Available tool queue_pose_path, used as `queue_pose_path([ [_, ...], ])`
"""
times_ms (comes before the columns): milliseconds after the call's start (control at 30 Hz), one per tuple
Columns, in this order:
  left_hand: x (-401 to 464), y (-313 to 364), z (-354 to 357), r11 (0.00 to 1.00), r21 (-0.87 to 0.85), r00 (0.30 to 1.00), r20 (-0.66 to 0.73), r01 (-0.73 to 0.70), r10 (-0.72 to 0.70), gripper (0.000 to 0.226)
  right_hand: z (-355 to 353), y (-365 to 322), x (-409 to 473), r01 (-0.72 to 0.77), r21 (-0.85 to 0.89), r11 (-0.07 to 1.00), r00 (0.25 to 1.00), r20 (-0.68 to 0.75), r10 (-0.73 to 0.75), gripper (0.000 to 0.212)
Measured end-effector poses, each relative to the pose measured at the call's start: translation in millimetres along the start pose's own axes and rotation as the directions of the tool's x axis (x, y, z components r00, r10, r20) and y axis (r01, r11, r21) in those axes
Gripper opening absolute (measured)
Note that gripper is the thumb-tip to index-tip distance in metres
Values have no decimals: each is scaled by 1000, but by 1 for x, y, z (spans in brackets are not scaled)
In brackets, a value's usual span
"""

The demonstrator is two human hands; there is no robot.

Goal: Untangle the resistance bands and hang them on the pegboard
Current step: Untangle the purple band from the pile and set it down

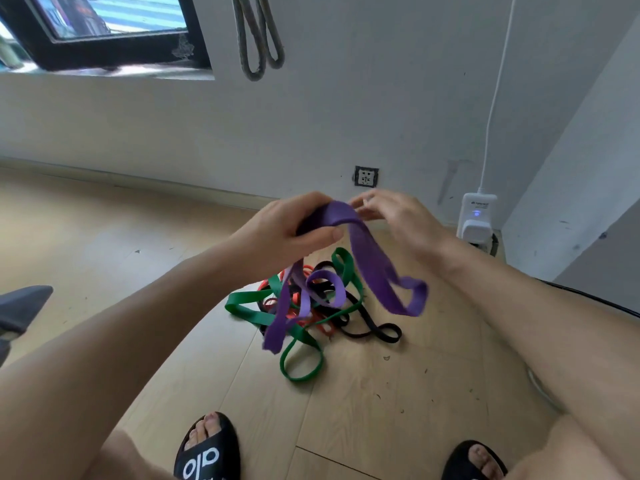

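Observation:
My left hand grips the top of a wide purple resistance band, which hangs in loops down toward the floor. My right hand hovers beside the band's top fold, blurred, fingers loosely spread near it. Below on the wooden floor lies a tangled pile of bands: a green band, a black band, an orange-red band and a lighter purple band. A grey band hangs in two loops on the wall above. No pegboard shows in view.
A wall socket sits low on the white wall. A white plug adapter with a cable stands at the right corner. My sandalled feet are at the bottom. A window is at upper left, a dark grey object at left.

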State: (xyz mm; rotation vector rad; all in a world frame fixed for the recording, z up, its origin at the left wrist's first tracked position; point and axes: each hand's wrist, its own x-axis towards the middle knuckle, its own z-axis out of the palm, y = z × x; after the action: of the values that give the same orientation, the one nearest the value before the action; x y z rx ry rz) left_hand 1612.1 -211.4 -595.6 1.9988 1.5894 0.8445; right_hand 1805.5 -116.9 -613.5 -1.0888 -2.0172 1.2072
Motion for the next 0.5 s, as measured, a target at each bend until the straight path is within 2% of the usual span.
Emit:
queue_pose_path([
  [67, 0, 4, 4, 1000, 29, 1000, 20, -11, 11, 12, 15, -15, -6, 74, 164, 984, 994, 65, -86, 37],
  [100, -1, 5, 5, 999, 36, 1000, 18, -24, 23, 11, 21, -20, -8, 117, 149, 982, 990, 66, -128, 37],
  [167, -3, 7, 4, 999, 40, 999, 16, -30, 29, 12, 30, -23, -12, 202, -63, 977, 978, 63, -198, 36],
  [233, -3, 7, 0, 999, 50, 1000, 8, -5, 5, 22, 32, -23, -11, 255, -241, 936, 967, 47, -251, 40],
  [333, -4, 0, -6, 1000, 21, 1000, 9, 23, -23, 39, 31, -27, -5, 312, -310, 898, 939, -43, -341, 34],
  [400, -6, -8, -4, 996, 83, 994, 97, 37, -45, 31, 30, -36, -5, 310, -235, 921, 932, -115, -343, 28],
  [500, -8, -22, 2, 976, 178, 972, 180, 122, -154, 38, 18, -49, -8, 318, -100, 943, 920, -209, -332, 29],
])
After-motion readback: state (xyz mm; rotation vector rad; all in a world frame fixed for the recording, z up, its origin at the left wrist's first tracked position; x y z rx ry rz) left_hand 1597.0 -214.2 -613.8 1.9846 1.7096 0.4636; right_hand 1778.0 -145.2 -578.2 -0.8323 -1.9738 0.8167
